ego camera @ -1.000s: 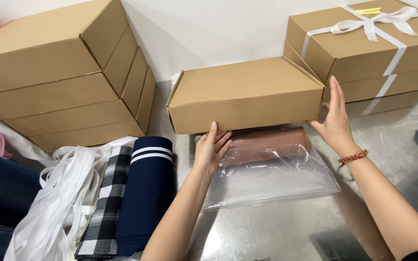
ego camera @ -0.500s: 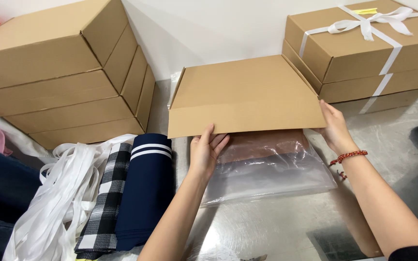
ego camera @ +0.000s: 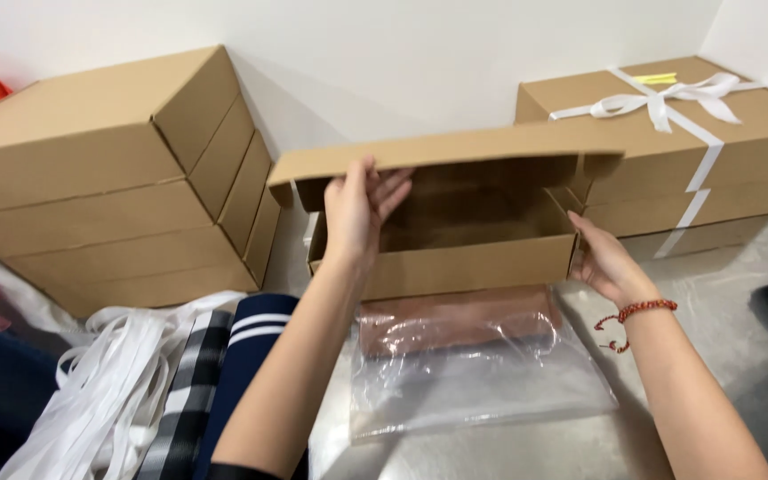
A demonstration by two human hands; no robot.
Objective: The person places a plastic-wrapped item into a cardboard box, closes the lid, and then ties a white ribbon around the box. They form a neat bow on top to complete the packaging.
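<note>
One open box (ego camera: 455,258) of brown cardboard stands in the middle of the metal table (ego camera: 722,356), and everything else is placed around it. Its long axis runs from left to right, and its opening faces the person. The lid (ego camera: 437,151) is lifted and lies almost level above the box, hinged at the back.

The left hand (ego camera: 357,213) holds the front edge of the lid: the thumb is below it, and the fingers are bent over the edge on top. The right hand (ego camera: 606,262) rests against the right front corner of the box. Its fingers are mostly straight and pressed to the side wall; I cannot tell if they grip anything. A red bead bracelet (ego camera: 637,311) is on this wrist.

Just in front of the box lies one clear plastic bag (ego camera: 473,373) with a brown folded item inside; its long axis also goes left to right.

To the left of the box stands a stack of four closed boxes (ego camera: 108,196). To the right stands a stack of three boxes (ego camera: 677,142) tied with one white ribbon (ego camera: 668,98) in a bow.

At the front left of the box lie loose white ribbons (ego camera: 108,391), one checked cloth (ego camera: 184,391) and one navy cloth (ego camera: 251,347) with white stripes.
</note>
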